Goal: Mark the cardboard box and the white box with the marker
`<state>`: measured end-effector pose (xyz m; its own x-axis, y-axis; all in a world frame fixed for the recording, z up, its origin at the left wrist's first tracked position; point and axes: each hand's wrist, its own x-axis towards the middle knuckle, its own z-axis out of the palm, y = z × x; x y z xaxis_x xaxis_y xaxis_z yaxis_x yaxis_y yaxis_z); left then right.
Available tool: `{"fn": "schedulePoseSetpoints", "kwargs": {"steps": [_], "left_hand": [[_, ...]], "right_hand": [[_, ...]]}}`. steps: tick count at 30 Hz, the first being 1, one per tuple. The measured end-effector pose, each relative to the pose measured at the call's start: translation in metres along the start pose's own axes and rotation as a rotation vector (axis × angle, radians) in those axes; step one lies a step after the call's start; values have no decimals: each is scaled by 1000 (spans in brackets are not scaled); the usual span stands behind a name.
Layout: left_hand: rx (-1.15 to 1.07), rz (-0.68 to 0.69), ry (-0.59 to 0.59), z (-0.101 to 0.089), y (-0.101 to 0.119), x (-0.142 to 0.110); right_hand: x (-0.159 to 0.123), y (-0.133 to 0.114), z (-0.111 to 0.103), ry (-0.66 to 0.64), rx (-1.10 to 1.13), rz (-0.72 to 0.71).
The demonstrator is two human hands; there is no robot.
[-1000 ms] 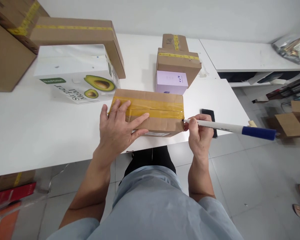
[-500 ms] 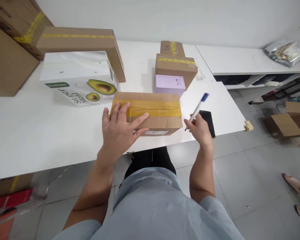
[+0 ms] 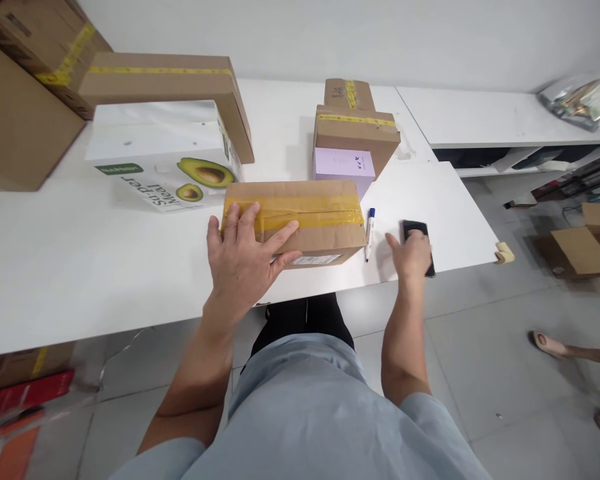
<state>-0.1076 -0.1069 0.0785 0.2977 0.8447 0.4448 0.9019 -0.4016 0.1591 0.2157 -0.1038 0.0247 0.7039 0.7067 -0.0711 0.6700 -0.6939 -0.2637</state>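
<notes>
My left hand [image 3: 247,250] lies with spread fingers on a cardboard box [image 3: 320,230] sealed with wide yellow tape. A white label shows on the box's near side. Right of the box, a white marker [image 3: 370,233] with a blue cap end lies on the table. Over a black phone [image 3: 427,257], my right hand [image 3: 411,253] has its thumb stretched away from its fingers, which blur a little. Whether those fingers touch the phone, I cannot tell.
On the white table [image 3: 130,280] stand an avocado-printed carton [image 3: 160,160], a lilac box [image 3: 344,163] and several taped cardboard boxes [image 3: 357,130]. An open carton [image 3: 583,250] sits on the floor at right, near a person's feet [image 3: 550,345].
My right hand has let go of the marker, now lying beside the box, and has moved right over the phone. My left hand stays on the box. The person's feet at right have moved.
</notes>
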Motion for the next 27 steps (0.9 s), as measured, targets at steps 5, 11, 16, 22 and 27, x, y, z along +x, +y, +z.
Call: {"fn": "schedulePoseSetpoints", "kwargs": {"steps": [5,11,16,22,27], "left_hand": [[1,-12,-5,0,1,1],[-34,-26,17,1,3,2],[-46,-41,9,1,3,3],[-35,-62,-11,0,5,4],[-50,-71,-22,-1,6,4]], "right_hand": [[24,35,-6,-13,-61,233],[35,41,-4,-95,13,214],[4,37,-4,60,194,115],[-83,21,-18,377,499,-320],[-126,-4,-28,449,520,-640]]}}
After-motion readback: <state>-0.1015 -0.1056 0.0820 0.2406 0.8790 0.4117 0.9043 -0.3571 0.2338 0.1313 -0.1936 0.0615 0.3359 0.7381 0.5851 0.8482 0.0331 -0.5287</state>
